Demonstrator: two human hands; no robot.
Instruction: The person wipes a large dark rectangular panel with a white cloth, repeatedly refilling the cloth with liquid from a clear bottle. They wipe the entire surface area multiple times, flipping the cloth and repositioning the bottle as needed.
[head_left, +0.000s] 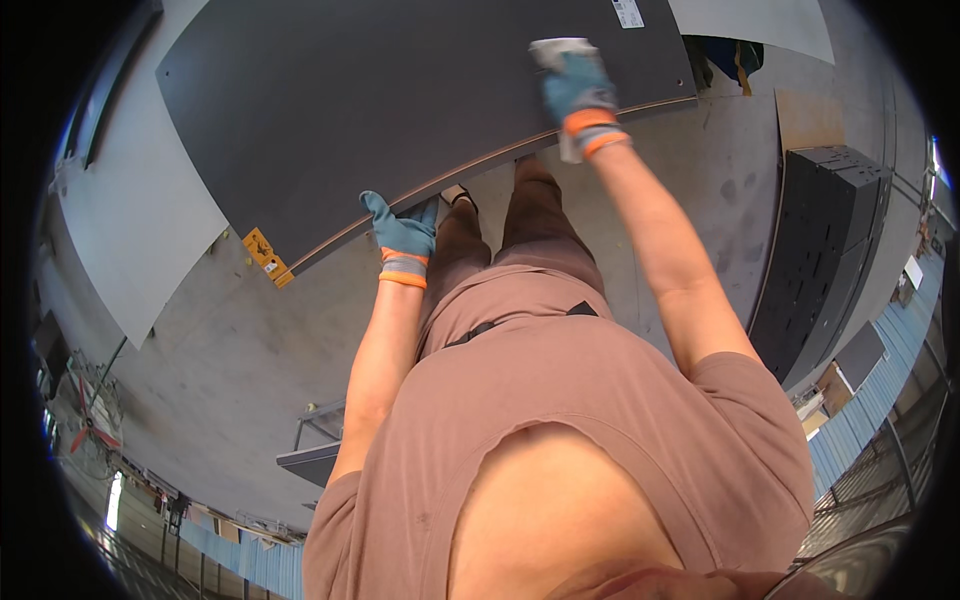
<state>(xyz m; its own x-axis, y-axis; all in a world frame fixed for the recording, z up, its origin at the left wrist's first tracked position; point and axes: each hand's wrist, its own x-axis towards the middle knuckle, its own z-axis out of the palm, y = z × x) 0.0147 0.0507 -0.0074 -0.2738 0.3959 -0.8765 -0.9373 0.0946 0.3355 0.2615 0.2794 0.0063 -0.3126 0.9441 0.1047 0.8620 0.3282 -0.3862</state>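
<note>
While the left hand (405, 232) spreads its grip, thumb apart from fingers, at the near edge of the dark panel (380, 100), the right hand (578, 85) has its grip closed on a white cloth (552, 50) over that panel; blur hides the fingertips. Wiping well, I'd judge, wants flat, even pressure and overlapping strokes.

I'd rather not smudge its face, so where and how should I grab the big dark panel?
Probably by its long near edge, from your body's side, pinched from above and below: the dark panel is broad and flat, no handle shows, and your right leg disappears beneath that edge, suggesting room underneath.
</note>
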